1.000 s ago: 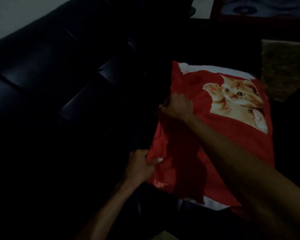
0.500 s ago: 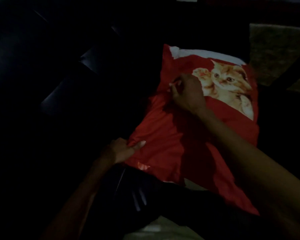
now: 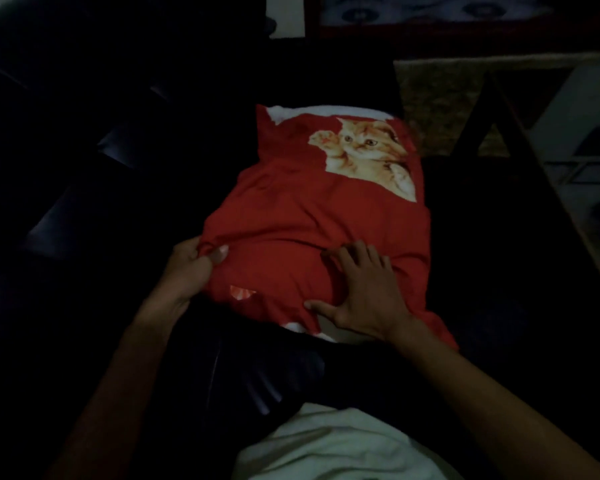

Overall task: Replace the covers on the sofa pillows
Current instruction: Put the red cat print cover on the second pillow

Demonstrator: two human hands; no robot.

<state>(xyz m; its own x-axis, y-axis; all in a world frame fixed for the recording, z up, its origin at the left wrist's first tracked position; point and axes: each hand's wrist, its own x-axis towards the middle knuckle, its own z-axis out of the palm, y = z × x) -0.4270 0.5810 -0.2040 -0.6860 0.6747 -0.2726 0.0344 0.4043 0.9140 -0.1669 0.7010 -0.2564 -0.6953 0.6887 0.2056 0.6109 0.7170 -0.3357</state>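
Both hands work the red kitten cover (image 3: 312, 216) near the sofa (image 3: 84, 209) seat's front edge: our left hand (image 3: 191, 268) pinches its corner, our right hand (image 3: 364, 292) presses flat, so we should pull evenly.

A red cover (image 3: 312, 237) with a ginger kitten print (image 3: 364, 150) lies on a dark sofa (image 3: 84, 202) in dim light. White pillow (image 3: 326, 110) shows at the cover's far edge, and a little more at the near edge. The left hand (image 3: 191, 268) pinches the cover's left edge, with the fabric bunched between thumb and fingers. The right hand (image 3: 364, 292) lies flat on the near part of the cover, fingers spread. A pale cloth (image 3: 326, 448) sits at the bottom of the view, between the forearms.
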